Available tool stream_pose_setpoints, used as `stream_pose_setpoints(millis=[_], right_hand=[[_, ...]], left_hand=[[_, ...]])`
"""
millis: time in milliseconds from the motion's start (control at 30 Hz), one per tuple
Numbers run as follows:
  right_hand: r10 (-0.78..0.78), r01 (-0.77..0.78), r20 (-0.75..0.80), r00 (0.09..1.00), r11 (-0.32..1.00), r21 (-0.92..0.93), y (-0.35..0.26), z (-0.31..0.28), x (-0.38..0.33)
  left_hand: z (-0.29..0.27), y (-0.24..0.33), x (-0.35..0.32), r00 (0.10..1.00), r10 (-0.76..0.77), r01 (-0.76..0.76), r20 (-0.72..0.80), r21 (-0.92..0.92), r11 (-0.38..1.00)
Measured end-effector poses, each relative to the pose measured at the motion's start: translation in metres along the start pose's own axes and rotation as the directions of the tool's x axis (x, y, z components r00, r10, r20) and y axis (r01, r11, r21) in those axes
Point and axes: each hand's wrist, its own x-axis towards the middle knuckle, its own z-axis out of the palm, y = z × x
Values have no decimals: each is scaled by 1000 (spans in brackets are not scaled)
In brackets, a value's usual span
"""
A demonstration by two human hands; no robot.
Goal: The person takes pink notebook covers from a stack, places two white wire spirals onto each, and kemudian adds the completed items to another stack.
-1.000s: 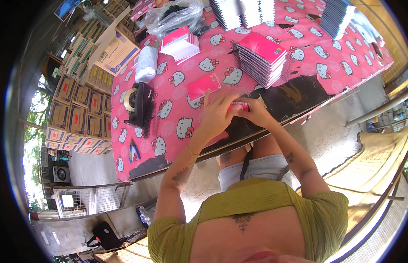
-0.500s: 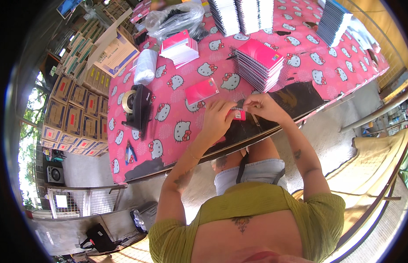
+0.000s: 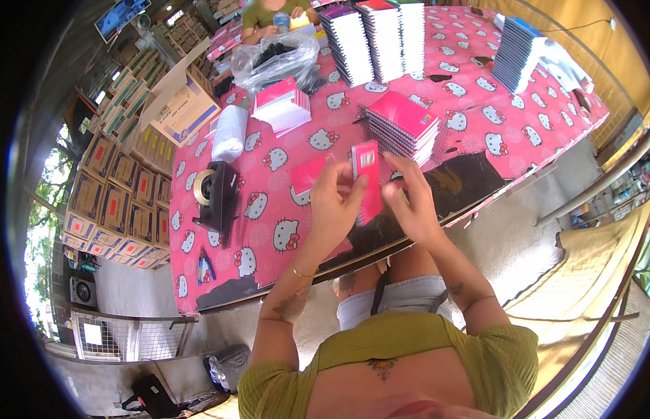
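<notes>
Hands, left (image 3: pixel 337 202) and right (image 3: pixel 406 199), pinch pink notebook (image 3: pixel 367 180).

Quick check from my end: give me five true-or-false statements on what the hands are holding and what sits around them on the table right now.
1. Both hands hold a pink notebook up above the table. True: the left hand and right hand grip the pink notebook, which stands upright between them.
2. The tape dispenser sits to the right of the hands. False: the tape dispenser is on the person's left.
3. A stack of pink notebooks lies just beyond the hands. True: the pink stack is on the table.
4. The tablecloth is plain blue. False: it is pink with white cartoon cats.
5. The white roll lies flat beside the right hand. False: the white roll lies far left, beyond the dispenser.
</notes>
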Motion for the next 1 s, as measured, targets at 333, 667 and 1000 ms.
stream_pose_setpoints(millis=[333, 667, 1000], right_hand=[[190, -189, 296, 936, 981, -31, 79, -99, 161], [189, -135, 303, 934, 972, -190, 143, -109, 147], [-136, 141, 63, 989, 985, -99, 24, -79, 52]], left_hand=[[47, -10, 188, 920, 389, -374, -52, 190, 908], [83, -54, 178, 963, 268, -221, -21, 502, 836], [-64, -172, 38, 940, 257, -339, 223, 680, 650]])
